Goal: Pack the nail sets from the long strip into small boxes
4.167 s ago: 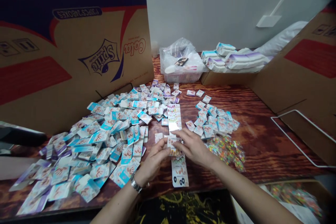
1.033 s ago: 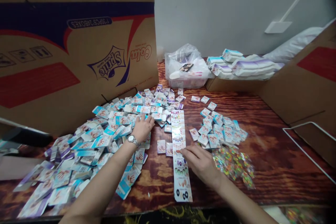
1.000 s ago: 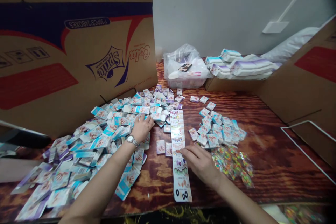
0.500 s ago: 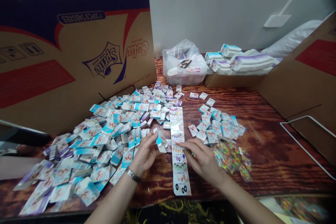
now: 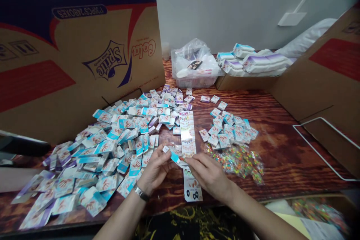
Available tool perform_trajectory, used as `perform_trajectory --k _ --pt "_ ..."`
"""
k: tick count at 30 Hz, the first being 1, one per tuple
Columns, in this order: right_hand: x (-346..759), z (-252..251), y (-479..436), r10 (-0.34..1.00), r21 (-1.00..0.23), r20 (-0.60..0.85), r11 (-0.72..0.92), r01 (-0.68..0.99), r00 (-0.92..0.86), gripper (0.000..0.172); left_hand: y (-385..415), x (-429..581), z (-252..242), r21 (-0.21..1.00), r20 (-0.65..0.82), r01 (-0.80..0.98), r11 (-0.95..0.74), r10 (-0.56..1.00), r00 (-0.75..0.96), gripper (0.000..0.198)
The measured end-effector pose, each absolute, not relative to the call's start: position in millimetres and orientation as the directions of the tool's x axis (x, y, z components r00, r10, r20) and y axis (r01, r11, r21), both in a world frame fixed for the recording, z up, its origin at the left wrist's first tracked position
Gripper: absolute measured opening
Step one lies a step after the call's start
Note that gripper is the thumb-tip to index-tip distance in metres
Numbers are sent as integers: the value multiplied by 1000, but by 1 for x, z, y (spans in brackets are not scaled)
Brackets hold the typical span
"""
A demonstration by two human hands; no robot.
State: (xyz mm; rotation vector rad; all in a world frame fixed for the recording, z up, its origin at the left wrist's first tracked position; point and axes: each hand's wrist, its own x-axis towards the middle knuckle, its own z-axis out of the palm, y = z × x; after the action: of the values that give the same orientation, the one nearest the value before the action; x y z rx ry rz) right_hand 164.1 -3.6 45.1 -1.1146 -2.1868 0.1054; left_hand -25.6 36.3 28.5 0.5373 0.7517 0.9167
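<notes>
My left hand and my right hand meet low at the centre of the table. Between them is a small white carton with a blue edge, gripped by my left fingers. My right fingertips pinch its far edge. A long printed strip of nail-art cards lies under my right fingers, which hide its middle; its lower end shows below them. A large heap of flat white-and-blue cartons spreads left of my left hand. A smaller heap lies beyond my right hand.
A clear bag in a plastic tub and stacks of packets stand at the back. Colourful small bagged pieces lie on the wooden table. Large cardboard sheets rise at both sides. A wire frame stands right.
Both hands have moved closer together and slightly left, bringing the small carton over the strip's edge. The view has shifted a little.
</notes>
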Motion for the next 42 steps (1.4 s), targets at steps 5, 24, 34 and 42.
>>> perform_trajectory --k 5,24,34,42 --pt "173 58 -3 623 -80 494 727 682 -607 25 35 -34 32 827 -231 -387 409 873 429 41" --pt "162 45 -11 916 -722 337 399 565 -216 20 8 -27 22 579 91 629 -519 808 582 52" --pt "154 36 -18 857 -577 455 489 654 -240 22 2 -15 13 516 335 622 -589 807 486 50" --pt "168 44 -8 825 -574 443 562 595 -352 24 0 -11 20 539 314 596 -595 799 513 48"
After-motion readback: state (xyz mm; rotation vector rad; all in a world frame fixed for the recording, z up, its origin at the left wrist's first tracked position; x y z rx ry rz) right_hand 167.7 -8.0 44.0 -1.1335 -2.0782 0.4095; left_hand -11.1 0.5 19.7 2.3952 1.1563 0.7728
